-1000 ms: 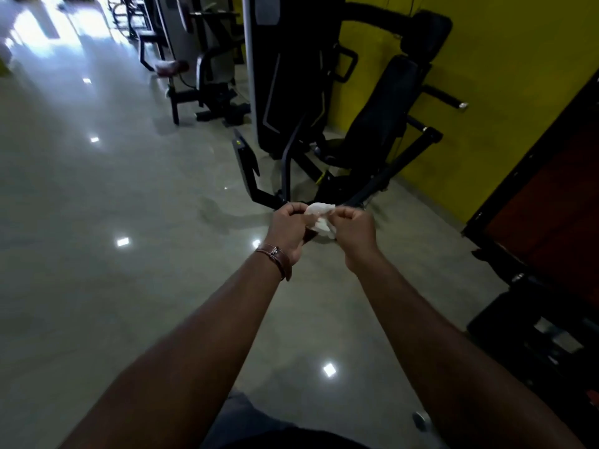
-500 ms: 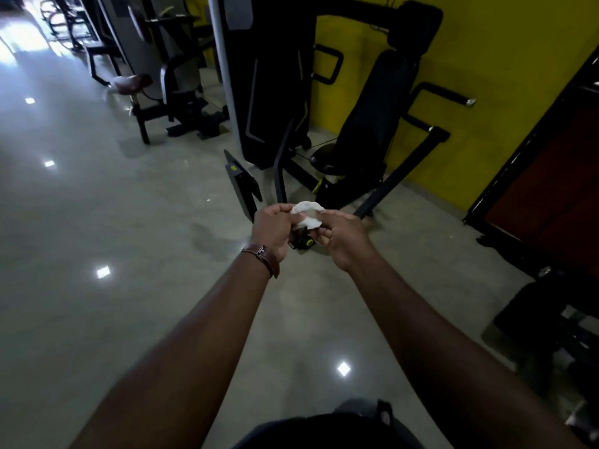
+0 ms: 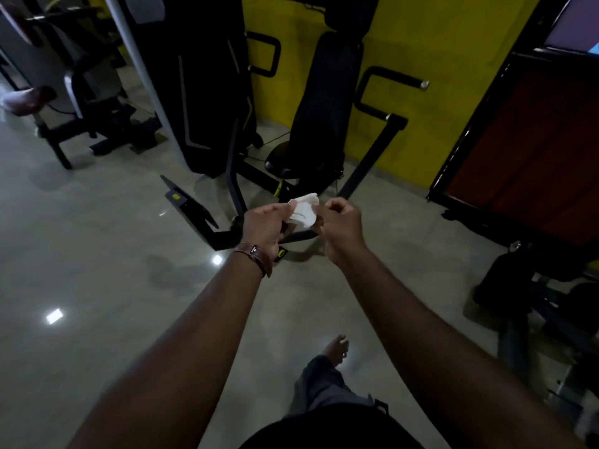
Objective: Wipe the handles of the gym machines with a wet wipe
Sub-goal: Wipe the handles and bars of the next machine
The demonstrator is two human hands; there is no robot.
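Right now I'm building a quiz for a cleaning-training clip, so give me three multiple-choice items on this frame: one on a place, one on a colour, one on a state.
1. Where is the wet wipe?
A. On the floor
B. Between the two hands, in front of the seated machine
C. Draped over a machine handle

2. What colour is the wall behind the seated machine?
A. Yellow
B. White
C. Blue

3. What is the state of the wipe?
A. Spread flat on a handle
B. Bunched up and pinched at its sides
C. Sealed in a packet

Answers:
1. B: the left hand and the right hand hold it in the air, clear of any handle.
2. A: the wall is plain yellow.
3. B: it is a crumpled white wad with fingers of both hands on it.
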